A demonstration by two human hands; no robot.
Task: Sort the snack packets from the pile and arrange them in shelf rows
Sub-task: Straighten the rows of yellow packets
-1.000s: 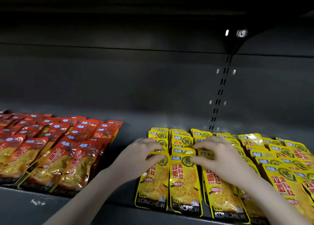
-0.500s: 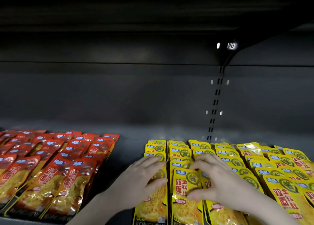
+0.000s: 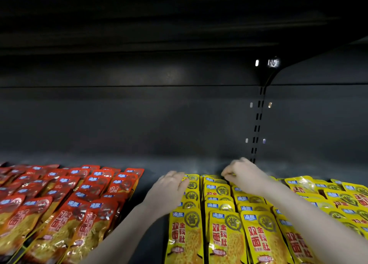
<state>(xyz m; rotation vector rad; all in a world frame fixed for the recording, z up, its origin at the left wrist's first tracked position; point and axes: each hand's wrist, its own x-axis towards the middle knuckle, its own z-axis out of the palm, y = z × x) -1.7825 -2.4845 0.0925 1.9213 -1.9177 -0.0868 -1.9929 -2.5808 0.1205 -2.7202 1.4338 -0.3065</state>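
Both hands (image 3: pixel 171 190) (image 3: pixel 244 174) reached back over glossy yellow packets (image 3: pixel 225 234).

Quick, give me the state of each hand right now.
Left hand: open, fingers lying on the far end of the leftmost row of yellow packets.
Right hand: fingers curled at the back of the yellow rows; motion blur hides whether it pinches a packet.

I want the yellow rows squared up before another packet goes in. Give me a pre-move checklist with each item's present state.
1. Left hand rests on the back of the leftmost yellow row: ok.
2. Right hand at the rear packets of the third yellow row, fingers curled; actual grip: cannot tell.
3. Yellow packets overlap in straight columns: ok.
4. Dark gap separates red packets from yellow: ok.
5. Yellow packets at far right lie askew: not ok.
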